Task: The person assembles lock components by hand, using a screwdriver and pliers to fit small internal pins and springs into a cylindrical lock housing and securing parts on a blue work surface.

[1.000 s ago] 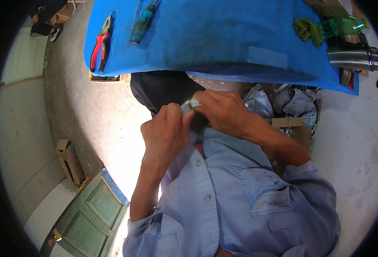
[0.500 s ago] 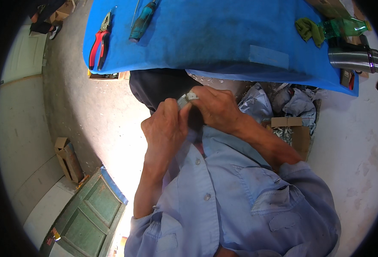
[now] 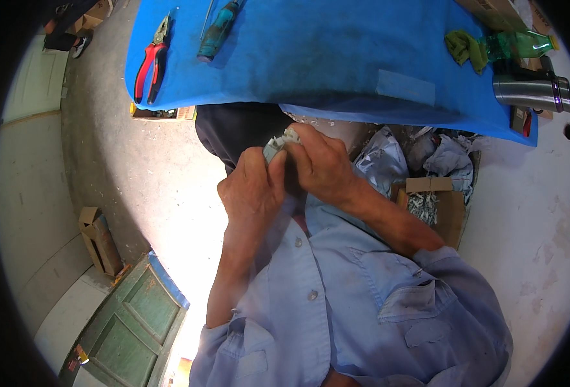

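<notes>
Between both hands, above my dark-trousered lap, is a small whitish-grey plastic-looking piece (image 3: 277,144) with an uneven, notched outline. My left hand (image 3: 251,187) is closed, pinching its lower left end between thumb and bent forefinger. On the upper right end, my right hand (image 3: 322,160) is closed with thumb and fingertips pressed to it. Fingers cover much of the piece, so its exact kind cannot be made out, nor whether it is one part or two joined.
Combination pliers (image 3: 151,64) with red and black handles and a teal-handled screwdriver (image 3: 218,31) lie on the blue-covered table (image 3: 311,58). To the right are a green cloth (image 3: 466,50), a green bottle (image 3: 517,45) and a steel flask (image 3: 531,91). An open cardboard box (image 3: 449,213) holds small metallic-looking pieces.
My right hand has shifted slightly left and turned, and more of the whitish piece's notched edge shows. Both hands still grip it.
</notes>
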Demonstrator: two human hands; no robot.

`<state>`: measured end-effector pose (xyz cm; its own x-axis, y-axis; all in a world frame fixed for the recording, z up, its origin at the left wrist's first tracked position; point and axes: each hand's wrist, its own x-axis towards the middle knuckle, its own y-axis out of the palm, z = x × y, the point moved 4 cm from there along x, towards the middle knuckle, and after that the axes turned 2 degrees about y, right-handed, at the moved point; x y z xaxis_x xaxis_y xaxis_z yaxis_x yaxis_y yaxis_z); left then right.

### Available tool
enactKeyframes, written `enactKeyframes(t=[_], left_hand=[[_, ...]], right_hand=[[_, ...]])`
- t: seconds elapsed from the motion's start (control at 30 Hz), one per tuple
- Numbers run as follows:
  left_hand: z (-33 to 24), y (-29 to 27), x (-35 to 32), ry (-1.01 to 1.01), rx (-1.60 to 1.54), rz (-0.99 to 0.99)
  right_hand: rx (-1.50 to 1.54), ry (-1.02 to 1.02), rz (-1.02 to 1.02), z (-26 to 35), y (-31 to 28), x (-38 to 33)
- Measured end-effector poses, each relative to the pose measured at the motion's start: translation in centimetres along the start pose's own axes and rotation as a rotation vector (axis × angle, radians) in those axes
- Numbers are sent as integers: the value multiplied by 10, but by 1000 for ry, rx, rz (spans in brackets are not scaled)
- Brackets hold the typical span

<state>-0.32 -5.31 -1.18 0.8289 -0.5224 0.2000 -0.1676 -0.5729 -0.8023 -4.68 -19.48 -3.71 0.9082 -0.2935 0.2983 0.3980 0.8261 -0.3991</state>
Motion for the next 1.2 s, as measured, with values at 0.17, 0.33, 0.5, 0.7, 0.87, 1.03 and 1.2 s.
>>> enactKeyframes(t=[0.17, 0.33, 0.5, 0.7, 0.87, 1.03, 1.2], left_hand=[[10, 8, -12, -52, -106, -34], [17, 11, -22, -76, -184, -67], [21, 17, -25, -21, -178, -82], [19, 27, -25, -45, -269, -113], [19, 32, -25, -105, -305, -91], [22, 38, -23, -138, -309, -93], [22, 40, -19, -125, -284, -104]], right_hand=[[-36, -18, -12, 2, 4, -6], [29, -16, 21, 4, 10, -8], [64, -37, 51, -2, 15, -12], [113, -20, 73, -6, 17, -13], [100, -25, 107, -12, 21, -14], [83, 11, 134, -17, 23, -13], [101, 46, 146, -20, 24, -11]])
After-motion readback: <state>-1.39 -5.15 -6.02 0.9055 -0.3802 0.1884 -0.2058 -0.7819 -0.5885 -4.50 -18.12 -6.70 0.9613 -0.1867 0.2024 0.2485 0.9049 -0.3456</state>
